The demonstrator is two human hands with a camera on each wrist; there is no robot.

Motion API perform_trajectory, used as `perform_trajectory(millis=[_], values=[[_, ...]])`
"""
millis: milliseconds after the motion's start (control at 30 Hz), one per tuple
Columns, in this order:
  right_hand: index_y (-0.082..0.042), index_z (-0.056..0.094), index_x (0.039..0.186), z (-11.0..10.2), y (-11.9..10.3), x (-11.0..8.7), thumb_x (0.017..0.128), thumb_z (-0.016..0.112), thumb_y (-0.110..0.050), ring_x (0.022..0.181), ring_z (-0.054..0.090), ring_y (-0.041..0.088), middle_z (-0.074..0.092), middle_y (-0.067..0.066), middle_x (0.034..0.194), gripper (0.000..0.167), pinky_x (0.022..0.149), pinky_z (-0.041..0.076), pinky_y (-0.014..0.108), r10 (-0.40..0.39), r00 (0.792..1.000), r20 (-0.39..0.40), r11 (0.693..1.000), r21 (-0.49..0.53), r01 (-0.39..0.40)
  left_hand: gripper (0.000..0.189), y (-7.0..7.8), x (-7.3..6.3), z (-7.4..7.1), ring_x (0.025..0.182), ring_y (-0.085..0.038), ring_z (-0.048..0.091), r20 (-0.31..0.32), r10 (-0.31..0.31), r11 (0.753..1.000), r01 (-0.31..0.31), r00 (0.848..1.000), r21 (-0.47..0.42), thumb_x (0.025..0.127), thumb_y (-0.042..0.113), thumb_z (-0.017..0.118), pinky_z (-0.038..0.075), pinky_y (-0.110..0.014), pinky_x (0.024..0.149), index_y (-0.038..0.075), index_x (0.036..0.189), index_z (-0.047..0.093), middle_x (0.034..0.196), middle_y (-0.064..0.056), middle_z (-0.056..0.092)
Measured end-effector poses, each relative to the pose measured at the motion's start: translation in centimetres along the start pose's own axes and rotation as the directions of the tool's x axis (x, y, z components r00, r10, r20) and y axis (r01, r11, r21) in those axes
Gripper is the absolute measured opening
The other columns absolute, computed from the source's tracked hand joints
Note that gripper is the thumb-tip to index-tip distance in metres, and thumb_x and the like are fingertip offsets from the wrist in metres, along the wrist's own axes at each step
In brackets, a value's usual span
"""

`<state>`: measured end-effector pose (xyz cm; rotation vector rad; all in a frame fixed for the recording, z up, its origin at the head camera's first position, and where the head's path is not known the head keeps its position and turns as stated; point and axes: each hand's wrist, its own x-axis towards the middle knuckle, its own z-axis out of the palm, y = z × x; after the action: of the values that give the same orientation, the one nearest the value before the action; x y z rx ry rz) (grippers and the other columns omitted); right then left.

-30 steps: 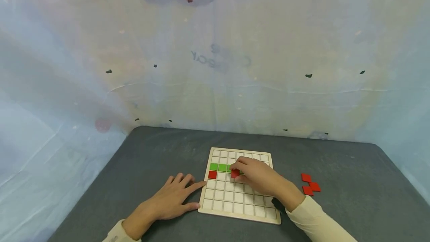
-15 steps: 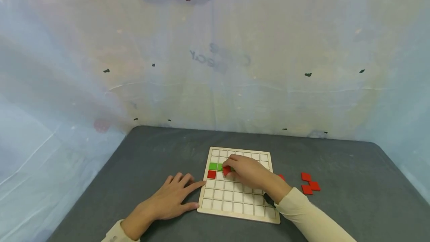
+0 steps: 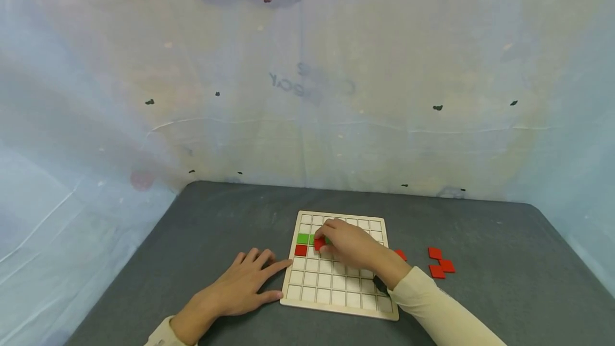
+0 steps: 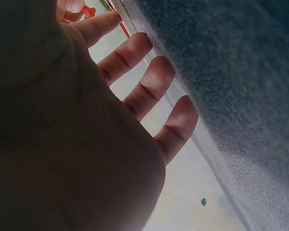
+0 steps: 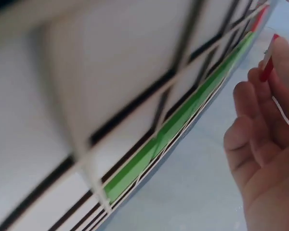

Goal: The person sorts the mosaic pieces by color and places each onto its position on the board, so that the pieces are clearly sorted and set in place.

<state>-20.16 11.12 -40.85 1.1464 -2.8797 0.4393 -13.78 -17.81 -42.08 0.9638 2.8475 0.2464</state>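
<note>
pale printed sheeting (image 3: 365, 84) hangs behind a dark grey table (image 3: 230, 218), where a gridded board (image 3: 323, 296) lies. the person's left hand (image 3: 240, 285) rests with fingers spread, thumb and forefinger at the board's left edge; the right hand (image 3: 353, 245) pinches a red tile (image 3: 318, 244) just over the board, near the green tiles (image 3: 302, 238). to the right i see loose red tiles (image 3: 447, 266).
</note>
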Motion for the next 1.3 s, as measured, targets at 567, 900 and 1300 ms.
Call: perform_trajectory(millis=[567, 900, 1300], values=[[-0.015, 0.066, 0.112, 1.6, -1.4, 0.8, 0.097, 0.065, -0.037, 0.100, 0.054, 0.014, 0.061, -0.002, 0.107, 0.027, 0.088, 0.051, 0.030, 0.039, 0.999, -0.010, 0.998, -0.044, -0.040, 0.060, 0.0, 0.0, 0.0, 0.096, -0.009, 0.032, -0.013, -0.001, 1.000, 0.001, 1.000, 0.011, 0.096, 0.066, 0.046, 0.025, -0.036, 0.081, 0.043, 0.151, 0.038, 0.121, 0.012, 0.046], [-0.016, 0.065, 0.106, 1.6, -1.4, 0.5, 0.096, 0.067, -0.038, 0.094, 0.053, 0.012, 0.059, -0.004, 0.101, 0.024, 0.084, 0.050, 0.028, 0.031, 0.999, -0.016, 0.998, -0.057, -0.032, 0.060, -0.1, 0.0, 0.4, 0.094, -0.007, 0.030, -0.070, 0.047, 0.998, -0.045, 0.996, 0.037, 0.096, 0.065, 0.047, 0.023, -0.033, 0.078, 0.041, 0.150, 0.041, 0.118, 0.011, 0.046], [-0.016, 0.064, 0.106, 1.8, -1.0, 0.7, 0.096, 0.067, -0.036, 0.083, 0.051, 0.007, 0.056, -0.004, 0.098, 0.023, 0.080, 0.049, 0.027, 0.057, 0.998, 0.019, 0.998, 0.018, -0.057, 0.060, -0.1, -0.1, 0.3, 0.095, -0.008, 0.031, -0.045, 0.030, 0.999, -0.029, 0.999, 0.016, 0.096, 0.065, 0.048, 0.024, -0.034, 0.079, 0.042, 0.150, 0.040, 0.121, 0.011, 0.047]])
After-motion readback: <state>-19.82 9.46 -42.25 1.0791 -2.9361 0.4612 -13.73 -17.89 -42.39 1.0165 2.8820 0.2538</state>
